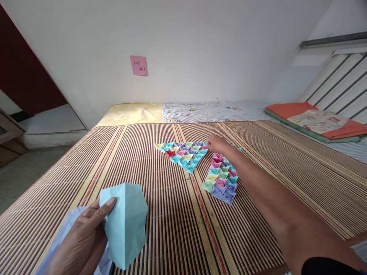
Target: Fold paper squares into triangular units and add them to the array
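Note:
My left hand [86, 236] pinches a creased light-blue sheet of paper [126, 221] between thumb and fingers, in the lower left. Under and behind that hand lies pale lavender paper [64, 233], partly covered. Farther out, my right hand [216, 144] has its fingers curled closed at the edge of the folded paper pieces. Whether it holds one is hidden. To its left spreads a triangular group of small folded paper pieces [186, 154] in several colours. A second, longer group of folded pieces [220, 177] lies nearer me, just below my right hand and forearm.
A striped bamboo mat [163, 229] covers the bed. Yellow and checked cloth [134, 112] shows along the wall side. A folded orange and green cloth [321, 120] rests at the far right, by a white railing [344, 84]. A pink note [139, 65] hangs on the wall.

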A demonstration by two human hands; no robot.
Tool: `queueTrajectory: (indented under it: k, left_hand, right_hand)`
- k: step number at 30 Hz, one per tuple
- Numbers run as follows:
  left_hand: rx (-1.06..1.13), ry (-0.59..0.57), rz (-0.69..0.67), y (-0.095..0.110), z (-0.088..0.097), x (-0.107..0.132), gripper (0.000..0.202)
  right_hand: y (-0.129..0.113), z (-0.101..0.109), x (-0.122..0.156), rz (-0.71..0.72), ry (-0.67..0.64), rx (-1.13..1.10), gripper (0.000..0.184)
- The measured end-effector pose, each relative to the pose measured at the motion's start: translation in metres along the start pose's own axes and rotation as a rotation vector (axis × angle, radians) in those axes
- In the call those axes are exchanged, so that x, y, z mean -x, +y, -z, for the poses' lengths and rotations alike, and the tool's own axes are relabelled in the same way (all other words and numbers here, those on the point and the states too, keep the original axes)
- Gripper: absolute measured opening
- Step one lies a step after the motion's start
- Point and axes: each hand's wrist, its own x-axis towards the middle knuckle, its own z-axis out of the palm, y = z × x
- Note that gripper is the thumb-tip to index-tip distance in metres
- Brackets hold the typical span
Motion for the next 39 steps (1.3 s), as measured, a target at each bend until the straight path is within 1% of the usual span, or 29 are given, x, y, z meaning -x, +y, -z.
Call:
queueTrajectory:
  k: [2, 4, 6, 7, 8, 11, 13, 15, 18, 21, 23, 26, 30, 33, 35, 39]
  left_hand:
    - [-0.017, 0.0, -0.014, 0.001, 0.001, 0.0, 0.045]
    - [-0.007, 0.025, -0.018, 0.003, -0.001, 0.002, 0.037]
    - [0.007, 0.054, -0.009, 0.005, -0.003, 0.004, 0.033]
    - [0.014, 0.063, -0.006, 0.005, -0.004, 0.005, 0.032]
    - [0.02, 0.065, -0.006, 0.005, -0.005, 0.005, 0.033]
    - [0.022, 0.056, -0.009, 0.005, -0.007, 0.006, 0.036]
    - [0.019, 0.053, -0.006, 0.005, -0.006, 0.006, 0.036]
    - [0.02, 0.051, -0.001, 0.004, -0.005, 0.006, 0.034]
    - [0.033, 0.05, 0.006, 0.003, -0.003, 0.006, 0.035]
    - [0.046, 0.047, 0.003, 0.003, -0.002, 0.007, 0.035]
    - [0.05, 0.044, 0.006, 0.004, -0.003, 0.007, 0.034]
    - [0.066, 0.056, 0.016, 0.005, -0.005, 0.008, 0.035]
    - [0.108, 0.073, 0.014, 0.004, -0.005, 0.008, 0.039]
    - [0.116, 0.076, -0.001, 0.004, -0.005, 0.008, 0.038]
    - [0.095, 0.08, -0.004, 0.003, -0.004, 0.008, 0.036]
    - [0.071, 0.029, 0.002, 0.003, -0.003, 0.006, 0.038]
  right_hand:
    - [-0.007, 0.005, 0.012, 0.063, -0.069, 0.001, 0.032]
    - [-0.014, 0.009, 0.027, 0.138, -0.14, -0.006, 0.027]
    - [-0.022, 0.01, 0.046, 0.229, -0.207, -0.028, 0.012]
    - [-0.026, 0.009, 0.055, 0.282, -0.231, -0.048, 0.01]
    - [-0.03, 0.007, 0.065, 0.335, -0.248, -0.069, 0.012]
    - [-0.044, -0.004, 0.091, 0.451, -0.254, -0.115, 0.015]
    - [-0.053, -0.014, 0.104, 0.486, -0.218, -0.124, 0.013]
    - [-0.06, -0.024, 0.11, 0.498, -0.165, -0.127, 0.01]
    - [-0.064, -0.031, 0.109, 0.467, -0.065, -0.12, 0.013]
    - [-0.059, -0.031, 0.098, 0.397, 0.053, -0.087, 0.021]
    - [-0.056, -0.031, 0.087, 0.381, 0.096, -0.064, 0.027]
    - [-0.052, -0.035, 0.074, 0.408, 0.102, -0.044, 0.032]
    - [-0.052, -0.048, 0.063, 0.434, 0.114, -0.039, 0.027]
    - [-0.05, -0.054, 0.059, 0.432, 0.126, -0.036, 0.026]
    - [-0.05, -0.055, 0.058, 0.43, 0.13, -0.032, 0.027]
    - [-0.05, -0.05, 0.058, 0.423, 0.133, -0.022, 0.027]
